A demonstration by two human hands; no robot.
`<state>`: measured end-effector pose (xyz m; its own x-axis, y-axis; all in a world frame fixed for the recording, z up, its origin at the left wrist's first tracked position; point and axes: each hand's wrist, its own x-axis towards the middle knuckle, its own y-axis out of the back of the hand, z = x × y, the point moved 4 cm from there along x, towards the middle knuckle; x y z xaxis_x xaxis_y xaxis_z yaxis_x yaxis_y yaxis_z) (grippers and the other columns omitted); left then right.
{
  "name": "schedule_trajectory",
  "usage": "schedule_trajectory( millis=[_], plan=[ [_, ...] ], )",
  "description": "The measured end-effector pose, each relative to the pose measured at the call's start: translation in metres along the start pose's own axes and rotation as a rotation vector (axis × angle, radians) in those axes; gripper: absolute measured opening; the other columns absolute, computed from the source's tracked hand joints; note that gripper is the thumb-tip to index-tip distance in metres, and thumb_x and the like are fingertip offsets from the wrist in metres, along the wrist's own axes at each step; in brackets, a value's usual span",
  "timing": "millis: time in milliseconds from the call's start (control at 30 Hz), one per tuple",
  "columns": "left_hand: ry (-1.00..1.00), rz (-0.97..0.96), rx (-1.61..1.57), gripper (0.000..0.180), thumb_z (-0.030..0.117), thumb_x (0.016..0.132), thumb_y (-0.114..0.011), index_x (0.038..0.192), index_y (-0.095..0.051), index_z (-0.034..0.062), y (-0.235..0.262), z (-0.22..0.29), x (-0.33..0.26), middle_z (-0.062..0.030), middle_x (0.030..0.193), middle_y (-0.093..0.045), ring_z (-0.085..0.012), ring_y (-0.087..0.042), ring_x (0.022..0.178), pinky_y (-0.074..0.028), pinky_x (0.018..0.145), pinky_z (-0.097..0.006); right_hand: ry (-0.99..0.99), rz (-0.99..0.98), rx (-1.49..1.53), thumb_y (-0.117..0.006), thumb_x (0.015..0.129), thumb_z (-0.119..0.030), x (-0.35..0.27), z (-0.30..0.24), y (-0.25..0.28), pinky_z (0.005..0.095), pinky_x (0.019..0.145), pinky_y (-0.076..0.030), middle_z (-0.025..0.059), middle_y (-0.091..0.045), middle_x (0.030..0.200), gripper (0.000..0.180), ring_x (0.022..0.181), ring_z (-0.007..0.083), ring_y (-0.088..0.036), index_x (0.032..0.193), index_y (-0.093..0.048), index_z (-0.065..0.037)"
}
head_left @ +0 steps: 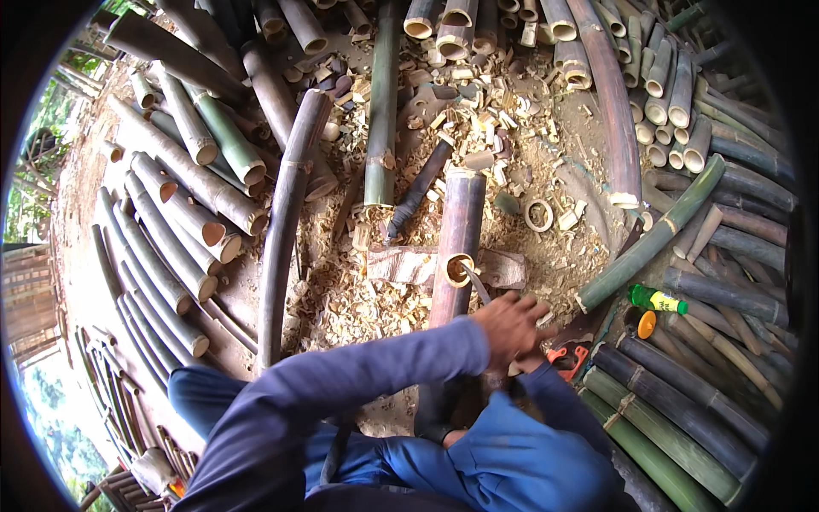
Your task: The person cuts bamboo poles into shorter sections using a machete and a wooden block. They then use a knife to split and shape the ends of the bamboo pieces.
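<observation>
My left arm in a blue sleeve crosses from the lower left, and my left hand (512,328) is closed in a fist beside a dark bamboo pole (459,243). The pole rests on a wooden block (409,264) with its cut open end (458,270) facing me. A thin curved metal blade (476,283) runs from my fist to that open end. My right hand (531,365) is mostly hidden under the left one; only a bit shows above its blue sleeve, close to the orange handle of a handsaw (568,358).
Bamboo poles are piled all around: brown ones at left (179,213), green ones at right (657,235) and lower right. Chips and cut rings (537,215) litter the ground. A dark knife (418,189) lies near a green upright stem. A green bottle (657,299) and an orange cap (647,323) lie at right.
</observation>
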<state>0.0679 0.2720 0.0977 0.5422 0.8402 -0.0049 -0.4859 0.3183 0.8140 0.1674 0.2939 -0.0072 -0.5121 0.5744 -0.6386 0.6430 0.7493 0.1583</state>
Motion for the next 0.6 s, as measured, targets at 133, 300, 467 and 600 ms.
schedule_trajectory(
  millis=[133, 300, 467, 600],
  plan=[
    [0.368, -0.187, -0.183, 0.101, 0.01, 0.069, -0.082, 0.158, -0.036, 0.0262, -0.017, -0.052, 0.035, -0.0205, 0.152, -0.039, -0.0412, -0.051, 0.134, -0.05, 0.103, -0.05, 0.28, 0.065, -0.627, -0.071, 0.084, -0.025, 0.038, -0.029, 0.048, 0.0392, 0.092, -0.051, 0.0113, -0.063, 0.111, 0.036, 0.1, 0.0242, -0.063, 0.112, -0.061, -0.005],
    [0.556, 0.713, -0.357, 0.103, -0.008, 0.063, -0.076, 0.155, -0.044, 0.0266, -0.007, -0.069, 0.011, -0.0264, 0.156, -0.032, -0.046, -0.046, 0.136, -0.044, 0.115, -0.046, 0.691, -0.225, -1.4, -0.074, 0.076, -0.023, 0.065, -0.138, 0.044, 0.0403, 0.087, -0.053, 0.0084, -0.066, 0.098, 0.032, 0.091, 0.0249, -0.064, 0.101, -0.066, -0.006],
    [0.648, 1.273, -0.429, 0.101, -0.004, 0.064, -0.078, 0.155, -0.04, 0.0178, 0.012, -0.073, -0.007, -0.027, 0.145, -0.038, -0.0438, -0.05, 0.131, -0.047, 0.11, -0.046, 0.88, -0.31, -1.698, -0.067, 0.085, -0.03, 0.083, -0.162, 0.007, 0.0436, 0.092, -0.049, 0.009, -0.064, 0.097, 0.03, 0.096, 0.0286, -0.062, 0.108, -0.063, -0.011],
    [0.559, 0.084, -0.404, 0.103, 0.003, 0.06, -0.084, 0.151, -0.04, 0.0233, 0.0, -0.073, 0.021, -0.0251, 0.142, -0.047, -0.0458, -0.052, 0.13, -0.053, 0.103, -0.047, 0.287, -0.139, -0.795, -0.057, 0.098, -0.03, 0.063, -0.053, 0.048, 0.0426, 0.11, -0.044, 0.0191, -0.058, 0.132, 0.039, 0.117, 0.0301, -0.059, 0.129, -0.057, -0.006]
  ],
)
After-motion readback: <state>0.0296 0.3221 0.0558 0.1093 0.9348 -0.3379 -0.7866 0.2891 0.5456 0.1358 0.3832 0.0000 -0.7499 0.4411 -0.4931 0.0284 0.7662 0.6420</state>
